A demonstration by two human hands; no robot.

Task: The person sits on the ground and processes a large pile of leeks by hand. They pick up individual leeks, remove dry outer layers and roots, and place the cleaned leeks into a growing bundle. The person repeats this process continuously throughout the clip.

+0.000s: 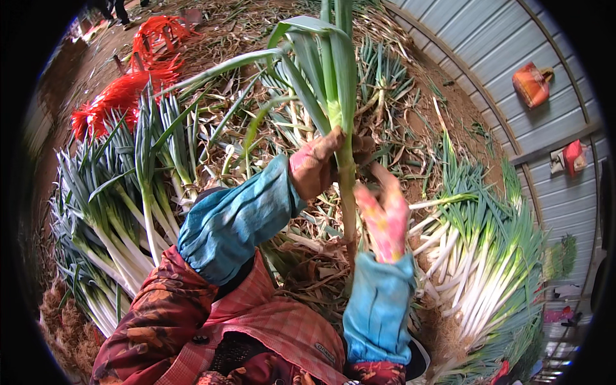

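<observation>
A large scallion (344, 168) stands upright before my chest, its long green leaves rising to the top of the view and one leaf bent over to the left. My left hand (315, 163), in a stained work glove, is shut around it just below where the leaves fan out. Its lower stalk looks brownish and runs down towards my lap. Close to the right side of this stalk is my right hand (385, 211), in a pink and yellow glove, blurred, with thumb and fingers apart. I see nothing held in it.
Trimmed scallions with white stalks (137, 240) are piled on my left, and another pile (481, 274) lies on my right. Dry leaf scraps (317, 226) cover the ground ahead. Red plastic strips (115, 96) lie at far left. Metal wall panels (548, 106) run along the right.
</observation>
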